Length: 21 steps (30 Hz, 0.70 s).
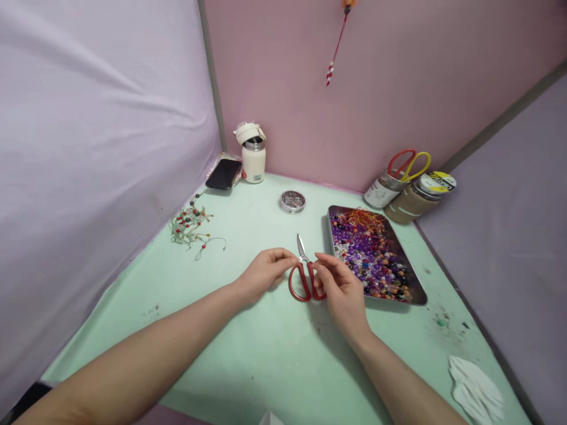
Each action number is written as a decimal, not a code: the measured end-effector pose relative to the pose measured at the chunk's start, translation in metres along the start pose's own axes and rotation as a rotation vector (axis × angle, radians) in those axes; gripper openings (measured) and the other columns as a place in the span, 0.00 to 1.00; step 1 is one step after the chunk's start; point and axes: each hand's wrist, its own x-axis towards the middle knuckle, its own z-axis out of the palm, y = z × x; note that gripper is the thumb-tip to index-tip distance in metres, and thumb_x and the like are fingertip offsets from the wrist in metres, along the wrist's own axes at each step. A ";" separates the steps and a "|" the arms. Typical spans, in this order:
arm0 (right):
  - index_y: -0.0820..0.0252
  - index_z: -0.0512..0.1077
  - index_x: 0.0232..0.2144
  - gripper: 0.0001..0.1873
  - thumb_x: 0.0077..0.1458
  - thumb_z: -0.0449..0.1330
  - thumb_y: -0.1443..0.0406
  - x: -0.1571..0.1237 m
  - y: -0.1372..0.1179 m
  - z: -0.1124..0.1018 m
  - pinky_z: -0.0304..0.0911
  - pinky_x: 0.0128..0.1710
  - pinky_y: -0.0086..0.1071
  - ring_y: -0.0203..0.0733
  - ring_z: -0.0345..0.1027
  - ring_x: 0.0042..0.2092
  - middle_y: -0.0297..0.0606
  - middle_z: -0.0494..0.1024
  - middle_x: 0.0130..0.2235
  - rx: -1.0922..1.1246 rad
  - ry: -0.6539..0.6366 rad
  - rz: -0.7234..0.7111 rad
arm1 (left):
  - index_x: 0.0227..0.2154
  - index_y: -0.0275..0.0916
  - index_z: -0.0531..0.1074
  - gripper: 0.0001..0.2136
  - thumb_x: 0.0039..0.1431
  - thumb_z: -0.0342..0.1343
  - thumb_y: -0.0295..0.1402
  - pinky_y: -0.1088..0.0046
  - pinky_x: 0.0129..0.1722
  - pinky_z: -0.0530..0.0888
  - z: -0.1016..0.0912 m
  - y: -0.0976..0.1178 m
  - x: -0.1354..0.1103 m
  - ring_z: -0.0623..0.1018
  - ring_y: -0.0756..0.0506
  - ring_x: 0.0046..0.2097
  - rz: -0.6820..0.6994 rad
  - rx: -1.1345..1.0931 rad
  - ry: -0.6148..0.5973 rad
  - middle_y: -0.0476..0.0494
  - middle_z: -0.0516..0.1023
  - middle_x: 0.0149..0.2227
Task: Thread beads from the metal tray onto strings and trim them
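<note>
Two hands are meeting at one pair of red-handled scissors [303, 278]. The left hand [264, 274] is pinching shut at nine o'clock and the right hand [343, 290] is gripping the handles. One bead tray [330, 229] is lying at two o'clock.

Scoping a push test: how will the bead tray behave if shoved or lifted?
The tray is shallow metal, so probably stiff and likely to slide on the smooth table. The loose beads would likely roll and shift, and could spill over the low rim if tilted.

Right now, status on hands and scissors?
Left hand and right hand pinched beside red scissors; grip unclear. Scissors flat on table, blades shut. Bead tray just right of them.
</note>
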 end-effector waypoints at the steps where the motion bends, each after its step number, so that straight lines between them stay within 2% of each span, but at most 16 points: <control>1: 0.55 0.70 0.42 0.13 0.54 0.58 0.59 0.000 0.000 0.000 0.58 0.23 0.28 0.33 0.61 0.24 0.33 0.72 0.28 0.010 0.010 -0.015 | 0.28 0.35 0.71 0.10 0.48 0.60 0.38 0.80 0.17 0.50 -0.003 0.000 0.002 0.52 0.58 0.18 -0.029 -0.090 0.006 0.58 0.55 0.16; 2: 0.54 0.69 0.42 0.12 0.55 0.57 0.60 0.000 0.000 -0.001 0.60 0.25 0.29 0.34 0.63 0.27 0.35 0.73 0.32 -0.001 0.028 -0.052 | 0.28 0.35 0.71 0.10 0.48 0.61 0.37 0.80 0.17 0.47 -0.006 0.001 0.004 0.49 0.58 0.18 -0.039 -0.183 0.008 0.59 0.50 0.16; 4: 0.53 0.69 0.42 0.10 0.56 0.56 0.63 -0.002 0.000 -0.004 0.63 0.34 0.33 0.37 0.66 0.34 0.38 0.72 0.39 -0.082 0.083 -0.208 | 0.28 0.35 0.69 0.10 0.46 0.62 0.35 0.81 0.16 0.45 -0.014 0.002 0.009 0.48 0.58 0.18 -0.032 -0.341 0.015 0.60 0.47 0.17; 7: 0.53 0.70 0.39 0.10 0.52 0.58 0.68 -0.008 -0.001 -0.010 0.61 0.43 0.40 0.43 0.66 0.42 0.40 0.71 0.40 -0.253 0.149 -0.596 | 0.28 0.34 0.68 0.10 0.45 0.63 0.32 0.83 0.15 0.45 -0.024 0.003 0.016 0.48 0.59 0.19 -0.003 -0.510 0.066 0.59 0.48 0.18; 8: 0.53 0.71 0.37 0.11 0.50 0.59 0.69 -0.011 -0.001 -0.011 0.61 0.43 0.41 0.43 0.67 0.41 0.39 0.72 0.38 -0.296 0.113 -0.710 | 0.28 0.34 0.67 0.10 0.45 0.62 0.31 0.84 0.15 0.45 -0.027 0.004 0.018 0.48 0.59 0.18 0.009 -0.558 0.093 0.59 0.49 0.18; 10: 0.52 0.72 0.35 0.10 0.48 0.59 0.71 -0.018 -0.001 -0.009 0.62 0.39 0.39 0.42 0.67 0.37 0.38 0.74 0.34 -0.361 -0.088 -0.803 | 0.28 0.34 0.67 0.09 0.46 0.62 0.30 0.84 0.14 0.46 -0.030 0.005 0.019 0.49 0.59 0.18 0.025 -0.645 0.142 0.59 0.51 0.18; 12: 0.54 0.73 0.31 0.06 0.50 0.58 0.70 -0.024 0.000 -0.003 0.61 0.34 0.36 0.40 0.66 0.31 0.37 0.74 0.29 -0.409 -0.340 -0.709 | 0.28 0.34 0.66 0.08 0.47 0.61 0.28 0.84 0.14 0.47 -0.030 0.008 0.019 0.50 0.59 0.18 0.028 -0.715 0.171 0.59 0.52 0.18; 13: 0.56 0.72 0.28 0.05 0.52 0.57 0.69 -0.025 0.001 0.001 0.60 0.32 0.34 0.39 0.65 0.30 0.36 0.73 0.26 -0.421 -0.411 -0.630 | 0.28 0.34 0.66 0.08 0.47 0.60 0.27 0.84 0.14 0.47 -0.030 0.009 0.019 0.50 0.59 0.17 0.026 -0.743 0.177 0.59 0.52 0.18; 16: 0.59 0.69 0.25 0.09 0.56 0.54 0.64 -0.023 0.009 0.011 0.57 0.29 0.31 0.36 0.62 0.28 0.35 0.70 0.25 -0.377 -0.354 -0.322 | 0.28 0.34 0.65 0.07 0.48 0.60 0.26 0.84 0.13 0.48 -0.027 0.012 0.017 0.51 0.59 0.17 0.018 -0.794 0.176 0.59 0.53 0.18; 19: 0.59 0.69 0.27 0.11 0.56 0.55 0.58 -0.015 0.015 0.014 0.55 0.25 0.29 0.33 0.58 0.25 0.32 0.68 0.24 -0.170 -0.231 -0.012 | 0.27 0.33 0.66 0.06 0.49 0.59 0.25 0.83 0.13 0.48 -0.024 0.012 0.015 0.51 0.59 0.17 0.008 -0.803 0.165 0.58 0.53 0.18; 21: 0.59 0.69 0.31 0.12 0.54 0.57 0.56 -0.010 0.016 0.013 0.55 0.24 0.28 0.31 0.58 0.23 0.31 0.68 0.24 0.000 -0.178 0.120 | 0.27 0.33 0.66 0.06 0.50 0.59 0.26 0.84 0.13 0.48 -0.022 0.011 0.014 0.51 0.59 0.17 -0.001 -0.792 0.155 0.58 0.53 0.18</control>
